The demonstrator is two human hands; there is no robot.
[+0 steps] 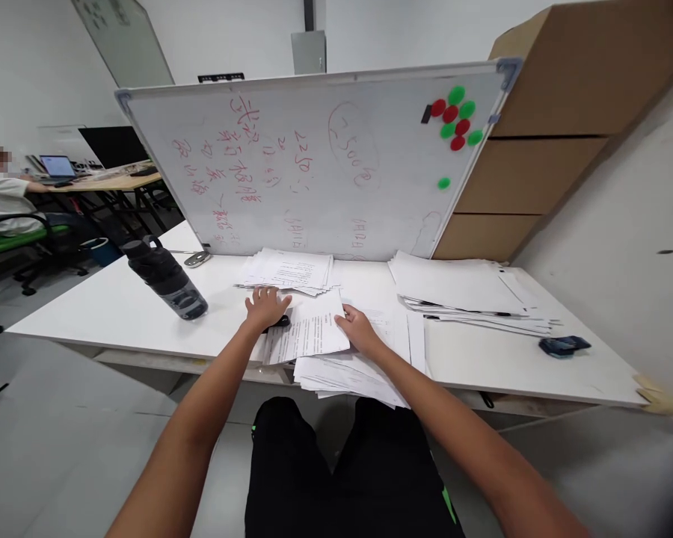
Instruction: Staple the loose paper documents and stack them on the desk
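Observation:
My right hand [357,329] pinches the right edge of some printed sheets [319,326], thumb on top. The sheets lie tilted at the table's front, partly over a loose paper stack [348,373] that overhangs the front edge. At the left side of the sheets, my left hand [266,305] is palm down with its fingers spread. A black object [283,321], perhaps a stapler, shows beneath that wrist and thumb; most of it is hidden. Just beyond my hands lies another pile of printed papers [292,269].
A black bottle [168,280] stands left, near a grey mouse-like object [197,258]. Papers [460,288] and a dark phone-like object [564,346] lie right. A whiteboard [314,164] with magnets stands behind, cardboard boxes [538,164] beside it. Another person [5,198] sits far left.

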